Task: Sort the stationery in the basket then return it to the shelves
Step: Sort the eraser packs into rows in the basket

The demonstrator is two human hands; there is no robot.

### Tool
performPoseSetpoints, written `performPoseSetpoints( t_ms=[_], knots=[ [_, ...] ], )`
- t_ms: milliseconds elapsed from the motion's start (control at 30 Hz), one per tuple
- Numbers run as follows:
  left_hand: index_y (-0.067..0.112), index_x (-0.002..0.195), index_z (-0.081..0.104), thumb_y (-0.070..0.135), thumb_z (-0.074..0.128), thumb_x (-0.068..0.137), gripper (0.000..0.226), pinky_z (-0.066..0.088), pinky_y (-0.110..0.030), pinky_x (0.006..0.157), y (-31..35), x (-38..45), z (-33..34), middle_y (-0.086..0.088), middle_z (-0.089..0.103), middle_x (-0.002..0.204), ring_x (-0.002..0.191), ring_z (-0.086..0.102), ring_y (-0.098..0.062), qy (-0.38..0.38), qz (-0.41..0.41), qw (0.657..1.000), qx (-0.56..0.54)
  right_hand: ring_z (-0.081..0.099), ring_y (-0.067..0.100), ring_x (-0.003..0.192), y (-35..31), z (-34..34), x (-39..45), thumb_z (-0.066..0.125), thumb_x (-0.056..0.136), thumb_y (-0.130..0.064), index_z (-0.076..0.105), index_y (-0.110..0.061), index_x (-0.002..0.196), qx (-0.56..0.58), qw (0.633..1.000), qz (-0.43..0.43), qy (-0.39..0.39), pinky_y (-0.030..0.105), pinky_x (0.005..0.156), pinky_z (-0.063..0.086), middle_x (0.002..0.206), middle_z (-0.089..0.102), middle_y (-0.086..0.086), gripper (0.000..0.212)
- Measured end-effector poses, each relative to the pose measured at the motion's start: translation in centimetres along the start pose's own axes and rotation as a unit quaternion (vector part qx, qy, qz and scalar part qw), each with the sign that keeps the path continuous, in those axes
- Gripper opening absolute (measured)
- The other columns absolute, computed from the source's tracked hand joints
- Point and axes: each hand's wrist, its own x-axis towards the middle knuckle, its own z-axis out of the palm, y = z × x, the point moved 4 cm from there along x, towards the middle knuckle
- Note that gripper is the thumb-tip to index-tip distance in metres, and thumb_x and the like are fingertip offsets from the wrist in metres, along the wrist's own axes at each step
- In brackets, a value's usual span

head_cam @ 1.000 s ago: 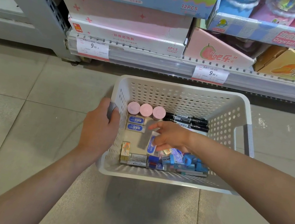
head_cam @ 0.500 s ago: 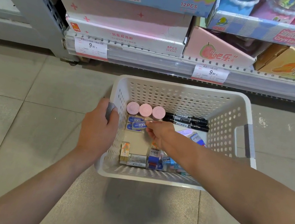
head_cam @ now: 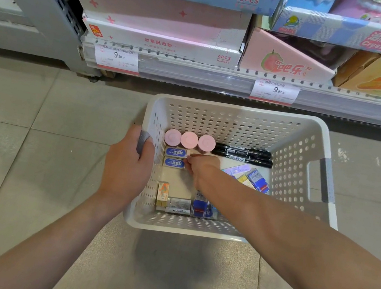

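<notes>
Grey floor tiles carry the basket (head_cam: 239,117) below the shelf. Left hand (head_cam: 127,166) still grips its rim; right hand (head_cam: 202,167), fingers curled, has moved from the loose pile to the erasers (head_cam: 174,157) beside the pink tubs (head_cam: 189,140); whether it pinches anything, I cannot tell.

Both forearms are bare, with no sleeves in view.

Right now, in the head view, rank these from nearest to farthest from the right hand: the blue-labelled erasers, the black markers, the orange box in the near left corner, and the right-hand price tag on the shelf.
1. Blue-labelled erasers: at the fingertips of the right hand, to its left.
2. Black markers: behind it, to the right.
3. Orange box: the basket's near left corner.
4. Price tag: on the shelf rail, beyond the basket.
</notes>
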Motion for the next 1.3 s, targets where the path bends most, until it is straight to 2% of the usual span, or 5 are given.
performPoseSetpoints(
  t_ms=[367,500,567,867,1300],
  knots=[
    [0.010,0.089,0.046,0.023,0.041,0.099,0.017,0.041,-0.020,0.042,0.2,-0.1,-0.1,0.005,0.054,0.066,0.051,0.050,-0.009,-0.013,-0.006,1.000,-0.008,0.055,0.013,0.046,-1.9,-3.4,-4.2,0.044,0.088,0.006,0.054,-0.005,0.070,-0.236,0.959,-0.081,-0.133,0.021,0.044,0.041,0.067,0.054,0.011,0.023],
    [0.011,0.090,0.046,0.023,0.041,0.099,0.016,0.037,-0.010,0.038,0.4,-0.2,-0.1,0.008,0.053,0.066,0.051,0.051,-0.008,-0.012,-0.014,1.000,-0.011,0.046,0.020,0.057,-2.6,-5.3,-6.4,0.051,0.085,-0.014,0.043,-0.011,0.053,-0.726,0.626,-0.234,-0.159,0.020,0.049,0.033,0.055,0.042,0.000,0.033],
    [0.009,0.089,0.046,0.021,0.042,0.099,0.016,0.036,-0.009,0.038,0.5,-0.3,-0.2,0.008,0.050,0.064,0.049,0.048,-0.008,-0.008,-0.015,1.000,-0.016,0.037,0.018,0.051,-2.1,-5.9,-6.4,0.052,0.082,-0.011,0.037,-0.012,0.051,-0.797,0.541,-0.207,-0.167,0.021,0.048,0.030,0.053,0.036,0.001,0.034],
    [0.012,0.091,0.045,0.022,0.041,0.099,0.013,0.034,-0.016,0.044,0.3,-0.2,0.0,0.006,0.049,0.065,0.052,0.047,-0.009,-0.004,-0.004,1.000,0.004,0.063,0.028,0.097,-0.6,-6.7,-6.0,0.048,0.086,-0.013,0.069,-0.004,0.102,-0.812,0.499,-0.209,-0.219,0.040,0.086,0.054,0.105,0.069,0.013,0.028],
    [0.009,0.091,0.045,0.022,0.041,0.100,0.016,0.034,-0.022,0.046,0.3,-0.2,0.1,0.006,0.051,0.066,0.053,0.049,-0.010,-0.004,0.003,1.000,0.011,0.053,0.023,0.085,0.3,-6.5,-7.0,0.046,0.096,-0.015,0.060,0.002,0.112,-0.859,0.400,-0.255,-0.193,0.027,0.069,0.039,0.086,0.051,0.008,0.027]
  ],
)
